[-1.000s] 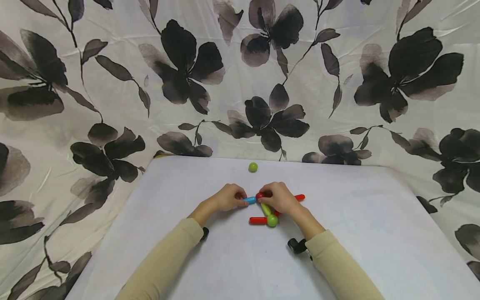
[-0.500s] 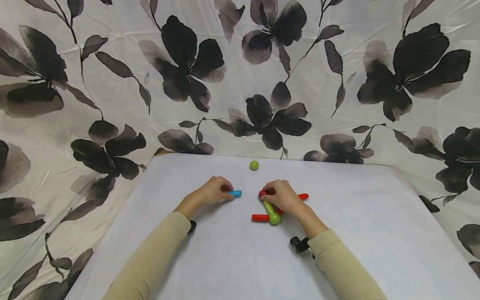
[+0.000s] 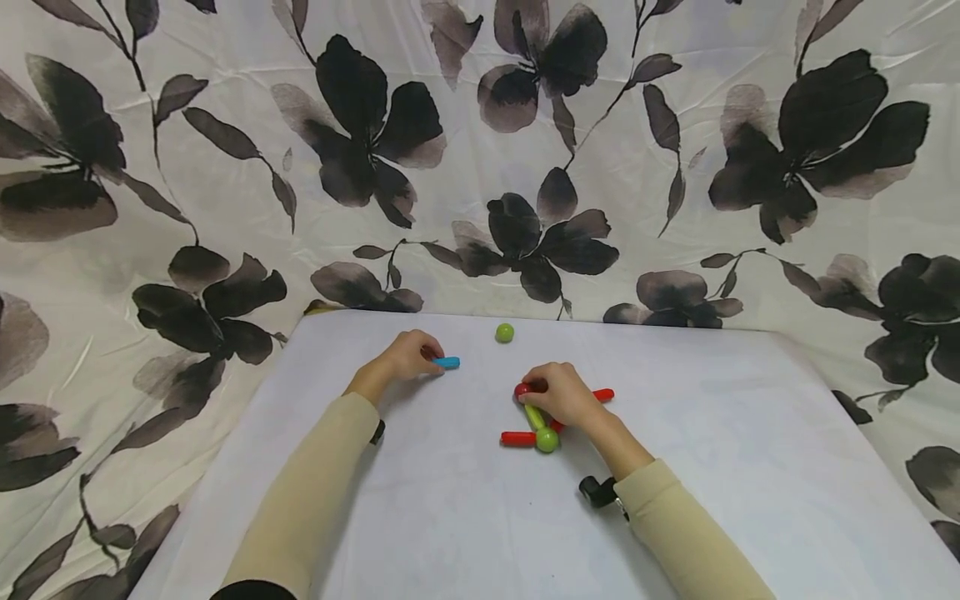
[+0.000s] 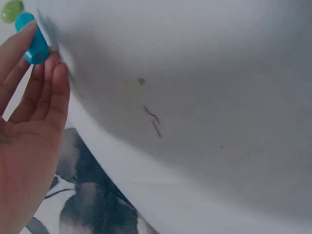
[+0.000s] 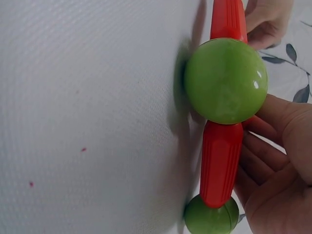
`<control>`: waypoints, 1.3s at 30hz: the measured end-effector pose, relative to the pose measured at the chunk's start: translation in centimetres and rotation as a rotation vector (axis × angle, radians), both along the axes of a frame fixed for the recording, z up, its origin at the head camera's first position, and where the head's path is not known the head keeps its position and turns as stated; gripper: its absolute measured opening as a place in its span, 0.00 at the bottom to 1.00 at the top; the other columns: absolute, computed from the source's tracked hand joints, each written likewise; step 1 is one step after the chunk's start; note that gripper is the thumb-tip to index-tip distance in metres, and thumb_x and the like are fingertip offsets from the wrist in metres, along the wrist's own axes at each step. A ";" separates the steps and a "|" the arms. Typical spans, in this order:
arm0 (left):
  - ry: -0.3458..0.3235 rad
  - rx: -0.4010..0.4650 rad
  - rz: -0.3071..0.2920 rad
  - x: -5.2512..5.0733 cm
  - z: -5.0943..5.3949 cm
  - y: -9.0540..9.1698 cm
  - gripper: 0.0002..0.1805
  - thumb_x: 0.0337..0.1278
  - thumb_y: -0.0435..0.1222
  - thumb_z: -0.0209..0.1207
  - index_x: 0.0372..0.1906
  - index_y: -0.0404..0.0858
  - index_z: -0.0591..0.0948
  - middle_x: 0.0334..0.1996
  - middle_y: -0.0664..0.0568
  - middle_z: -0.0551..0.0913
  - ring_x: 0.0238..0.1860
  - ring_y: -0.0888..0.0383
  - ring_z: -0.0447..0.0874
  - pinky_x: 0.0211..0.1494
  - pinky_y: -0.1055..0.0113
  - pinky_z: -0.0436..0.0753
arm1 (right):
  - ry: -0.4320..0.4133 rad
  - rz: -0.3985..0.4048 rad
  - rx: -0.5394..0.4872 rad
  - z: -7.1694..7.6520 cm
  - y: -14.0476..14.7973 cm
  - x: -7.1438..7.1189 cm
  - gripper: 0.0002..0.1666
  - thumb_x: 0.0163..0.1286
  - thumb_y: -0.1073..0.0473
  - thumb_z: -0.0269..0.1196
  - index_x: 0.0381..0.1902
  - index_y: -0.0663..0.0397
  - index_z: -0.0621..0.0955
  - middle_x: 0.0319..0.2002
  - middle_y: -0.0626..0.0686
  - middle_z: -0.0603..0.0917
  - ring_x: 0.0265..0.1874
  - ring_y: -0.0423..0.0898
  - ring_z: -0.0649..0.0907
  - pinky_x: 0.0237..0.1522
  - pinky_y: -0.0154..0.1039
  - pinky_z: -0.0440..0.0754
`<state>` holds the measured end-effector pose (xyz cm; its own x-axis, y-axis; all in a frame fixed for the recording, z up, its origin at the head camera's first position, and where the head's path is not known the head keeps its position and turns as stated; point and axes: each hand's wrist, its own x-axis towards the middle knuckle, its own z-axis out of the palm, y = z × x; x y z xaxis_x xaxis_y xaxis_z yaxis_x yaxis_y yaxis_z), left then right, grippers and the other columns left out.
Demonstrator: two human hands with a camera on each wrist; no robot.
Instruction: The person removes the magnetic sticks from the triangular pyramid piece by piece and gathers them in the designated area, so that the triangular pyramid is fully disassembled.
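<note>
First, near eleven o'clock on the counter (image 3: 450, 533), pinching a blue stick (image 3: 449, 363) in fingers of the left hand (image 3: 406, 356); next, at twelve, showing a loose green ball (image 3: 505, 333); then, at its five o'clock, pinching a red ball (image 3: 521, 390) in fingers of the right hand (image 3: 564, 395).

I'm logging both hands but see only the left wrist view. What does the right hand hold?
Observer: The right hand pinches a red ball.
Operator: What lies next to that ball?
Observer: A green stick, lying between it and a green ball.
Operator: Does anything continue past there?
Observer: Yes, the right wrist view shows a red stick leading from it to another green ball.
</note>
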<state>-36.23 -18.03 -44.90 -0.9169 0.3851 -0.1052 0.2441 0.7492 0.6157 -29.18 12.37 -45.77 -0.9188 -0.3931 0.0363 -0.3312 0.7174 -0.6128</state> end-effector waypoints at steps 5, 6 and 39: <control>0.001 0.003 0.013 -0.6 -0.4 -0.3 0.12 0.57 0.30 0.72 0.45 0.31 0.87 0.41 0.44 0.87 0.44 0.51 0.82 0.55 0.57 0.80 | 0.005 0.005 -0.006 -0.2 0.0 -0.1 0.15 0.67 0.60 0.72 0.50 0.59 0.88 0.45 0.52 0.88 0.43 0.48 0.80 0.51 0.45 0.80; -0.003 0.009 0.010 -0.7 -0.5 -0.3 0.12 0.56 0.29 0.71 0.46 0.31 0.87 0.42 0.44 0.87 0.44 0.51 0.82 0.55 0.56 0.81 | 0.001 0.003 -0.006 -0.2 0.0 -0.1 0.15 0.67 0.60 0.72 0.50 0.59 0.88 0.45 0.52 0.88 0.43 0.48 0.80 0.51 0.45 0.81; 0.136 0.036 -0.142 5.7 0.9 -0.1 0.24 0.61 0.30 0.68 0.61 0.26 0.78 0.54 0.35 0.81 0.52 0.42 0.81 0.59 0.47 0.78 | 0.008 0.069 -0.015 1.1 1.8 1.6 0.22 0.70 0.59 0.68 0.58 0.65 0.82 0.52 0.59 0.85 0.53 0.55 0.83 0.57 0.51 0.82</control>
<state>-30.56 -18.13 -43.96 -0.8578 0.5129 0.0318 0.4283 0.6794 0.5958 -27.59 14.14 -44.67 -0.8892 -0.4549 0.0493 -0.3842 0.6837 -0.6204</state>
